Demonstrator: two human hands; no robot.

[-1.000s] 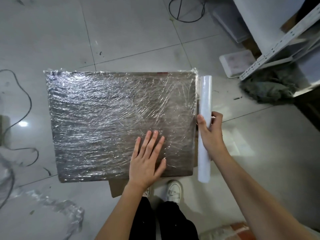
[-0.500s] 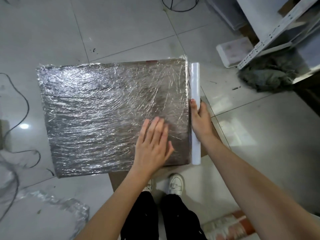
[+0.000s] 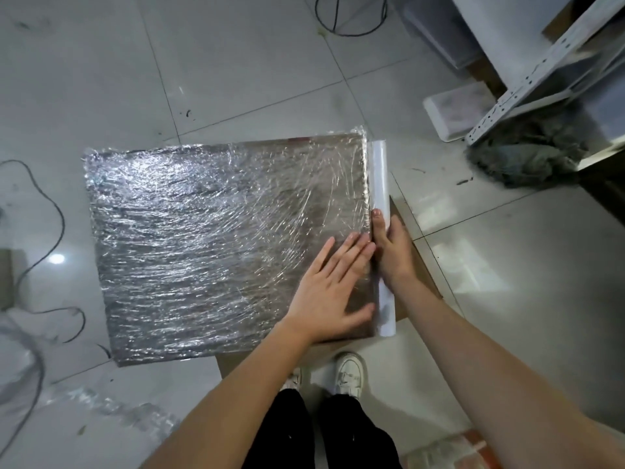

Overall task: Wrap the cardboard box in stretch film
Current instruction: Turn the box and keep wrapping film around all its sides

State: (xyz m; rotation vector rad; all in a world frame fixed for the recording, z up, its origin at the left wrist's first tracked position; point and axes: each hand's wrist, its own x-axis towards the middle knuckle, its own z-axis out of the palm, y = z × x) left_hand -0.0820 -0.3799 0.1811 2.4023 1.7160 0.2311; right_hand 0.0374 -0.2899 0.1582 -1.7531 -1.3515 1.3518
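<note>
A: Where is the flat brown cardboard box [image 3: 223, 245] now?

B: It lies on the grey tiled floor [image 3: 236, 69], its top face already covered with many layers of crinkled shiny film. Our left hand [image 3: 333, 292] is spread flat, fingers straight, pressing the film near the right edge of the box. Our right hand [image 3: 392, 248] curls around the white roll of stretch film [image 3: 380, 184], which stands just beside that same right edge.

A: How will these things handle?

B: We judge the box to be light but stiff, so it can be tipped or turned by its edges. The film surface looks slippery, so a flat palm holds better than fingertips. The film itself is thin, clings, and tears easily; we should grip the roll around its middle and keep the tension even.

A: What can we not see?

B: The underside of the box and its far side, so we cannot tell if they are wrapped. Under the box, at the near right, a brown cardboard sheet [image 3: 406, 218] shows only partly. The fingertips of our right hand are hidden behind the roll.
</note>
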